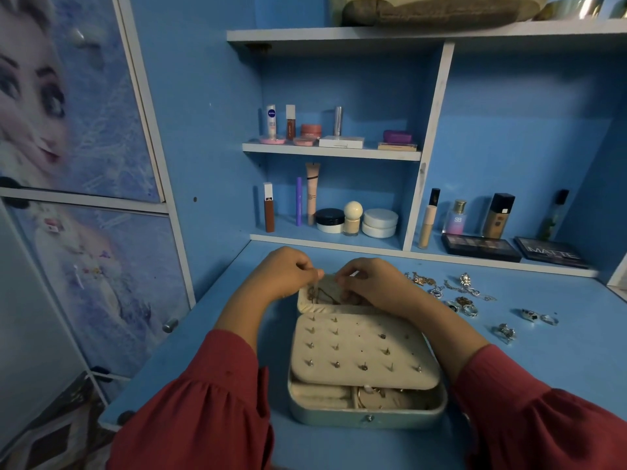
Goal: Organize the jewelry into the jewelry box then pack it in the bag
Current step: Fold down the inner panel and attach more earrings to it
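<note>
1. The jewelry box [368, 415] lies open on the blue desk [543, 385], near the middle; its long axis runs near to far, the latch side nearest and the lid [305, 300] lying open at the far end.
2. A cream earring panel [359, 351] covers most of the box's base, studded with small earrings in rows; below its near edge, cream ring rolls sit on the left and thin gold hoops on the right.
3. The lid's pocket holds a thin chain [317, 295]; what else lies in it is hidden by the hands.
4. The left hand [285, 273] and right hand [369, 283] are close together over the lid, fingers curled; each seems to pinch something fine, though what exactly is too small to tell.
5. Loose rings and chains [464, 296] lie scattered on the desk right of the box, well apart from it.
6. Cosmetics stand on the far shelves [330, 151].
</note>
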A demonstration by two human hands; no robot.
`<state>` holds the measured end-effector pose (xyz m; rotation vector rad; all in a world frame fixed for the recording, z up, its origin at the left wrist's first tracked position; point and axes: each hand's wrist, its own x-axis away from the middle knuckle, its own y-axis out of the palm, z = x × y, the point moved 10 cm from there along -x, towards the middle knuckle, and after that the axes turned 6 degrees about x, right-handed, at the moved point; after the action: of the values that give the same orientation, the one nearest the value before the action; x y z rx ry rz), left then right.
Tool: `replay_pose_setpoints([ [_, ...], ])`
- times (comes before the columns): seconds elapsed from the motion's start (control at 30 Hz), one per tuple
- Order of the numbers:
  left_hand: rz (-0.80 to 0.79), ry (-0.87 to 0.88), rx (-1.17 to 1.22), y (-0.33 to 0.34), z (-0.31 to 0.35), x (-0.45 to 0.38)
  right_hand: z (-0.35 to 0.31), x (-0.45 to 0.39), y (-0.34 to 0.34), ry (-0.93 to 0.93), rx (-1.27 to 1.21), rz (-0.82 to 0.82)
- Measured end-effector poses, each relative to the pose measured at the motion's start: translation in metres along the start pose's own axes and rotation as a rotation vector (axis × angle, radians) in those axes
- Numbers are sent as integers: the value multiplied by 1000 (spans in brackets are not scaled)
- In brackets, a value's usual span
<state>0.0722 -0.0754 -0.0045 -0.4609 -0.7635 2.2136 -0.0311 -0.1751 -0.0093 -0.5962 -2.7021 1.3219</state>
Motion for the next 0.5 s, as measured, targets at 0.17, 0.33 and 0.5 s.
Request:
replay_pose_setpoints([
  [0.17, -107, 29, 43, 11, 5, 4, 7, 2, 1, 16, 192, -96],
  [0.33, -238, 60, -55, 30, 12, 7, 1, 9, 10, -23, 179, -192],
  [0.5, -235, 33, -77, 30, 10, 5, -2, 9, 10, -46, 197, -202],
])
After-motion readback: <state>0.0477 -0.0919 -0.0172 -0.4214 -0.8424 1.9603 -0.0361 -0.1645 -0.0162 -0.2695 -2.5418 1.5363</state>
